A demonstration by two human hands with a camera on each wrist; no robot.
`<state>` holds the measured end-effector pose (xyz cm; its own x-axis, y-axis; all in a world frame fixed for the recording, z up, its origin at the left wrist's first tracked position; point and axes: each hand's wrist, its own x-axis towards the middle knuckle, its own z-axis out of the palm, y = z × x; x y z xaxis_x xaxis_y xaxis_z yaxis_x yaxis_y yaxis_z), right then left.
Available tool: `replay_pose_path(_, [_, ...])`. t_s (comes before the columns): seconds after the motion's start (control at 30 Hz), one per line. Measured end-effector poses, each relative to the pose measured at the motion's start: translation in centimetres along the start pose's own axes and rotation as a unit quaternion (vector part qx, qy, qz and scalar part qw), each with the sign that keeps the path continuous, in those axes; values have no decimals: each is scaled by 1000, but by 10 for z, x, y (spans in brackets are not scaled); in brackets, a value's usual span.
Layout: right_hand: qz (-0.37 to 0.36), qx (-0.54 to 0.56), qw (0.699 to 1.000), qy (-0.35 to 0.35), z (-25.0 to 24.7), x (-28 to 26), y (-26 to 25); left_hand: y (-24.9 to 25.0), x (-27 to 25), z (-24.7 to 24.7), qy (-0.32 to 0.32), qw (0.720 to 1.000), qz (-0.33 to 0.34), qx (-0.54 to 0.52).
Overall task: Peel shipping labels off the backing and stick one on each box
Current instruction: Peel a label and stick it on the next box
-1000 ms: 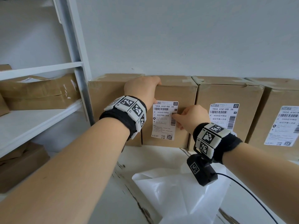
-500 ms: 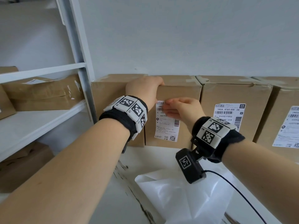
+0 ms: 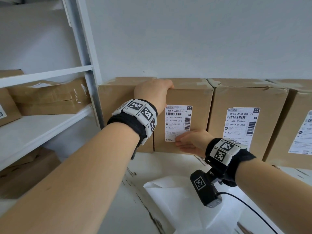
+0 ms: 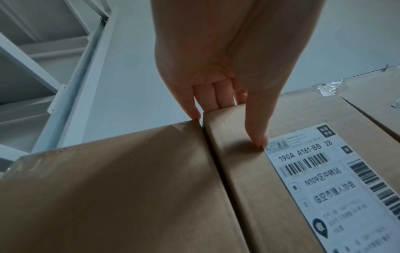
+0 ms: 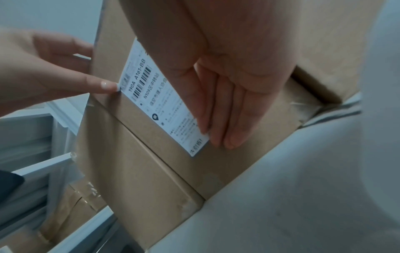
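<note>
The label [image 3: 178, 123] on the second box [image 3: 199, 98] from the left reads "190A A161-BB 28" across its top, with a barcode under it, then "N109区中转站" and a further line of Chinese characters; a second barcode runs down its right side. The same heading shows on the label of the next box [image 3: 243, 124] to the right, and a third label [image 3: 303, 132] is cut off by the picture's right edge — its writing cannot be read.

Four brown boxes stand in a row along the back edge of the white table [image 3: 108, 208], against the wall. Three carry labels on their fronts; the leftmost box [image 3: 116, 98] has a plain front.

The left hand [image 3: 152, 94] grips the top left corner of the second box, fingers hooked over the top edge, thumb [image 4: 257, 130] stretched down the front so its tip touches the label's upper left corner. The right hand [image 3: 190, 142] lies flat with straight fingers [image 5: 216, 109] pressed on the label's lower part, near its bottom corner — it holds nothing.

White backing paper [image 3: 177, 205] lies on the table toward the near edge. More boxes, at least four, sit on the white shelves [image 3: 42, 125] to the left.
</note>
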<state>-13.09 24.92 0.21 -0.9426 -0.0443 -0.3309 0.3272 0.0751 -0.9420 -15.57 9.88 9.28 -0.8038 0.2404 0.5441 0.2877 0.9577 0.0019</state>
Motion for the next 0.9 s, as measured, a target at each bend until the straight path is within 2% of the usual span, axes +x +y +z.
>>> replay_pose_path(0.13, [4, -1, 1000, -3, 3, -8, -7, 1, 0, 0, -1, 1000, -2, -4])
replay_pose_path(0.27, [-76, 69, 994, -31, 5, -18, -37, 1, 0, 0, 0, 1000, -6, -8])
replay_pose_path(0.37, [-153, 125, 980, -27, 10, -24, -58, 1, -1, -2, -2, 1000, -10, -8])
replay_pose_path(0.47, [-184, 143, 972, -20, 15, -24, -62, 1, -2, -4, -8, 1000, -8, -3])
replay_pose_path(0.63, [-131, 77, 988, -20, 24, -18, -42, 1, -2, -3, 9, 1000, -4, -6])
replay_pose_path(0.9, [-60, 13, 997, -39, 36, 2, -14, 1, -4, -2, 25, 999, 9, -29])
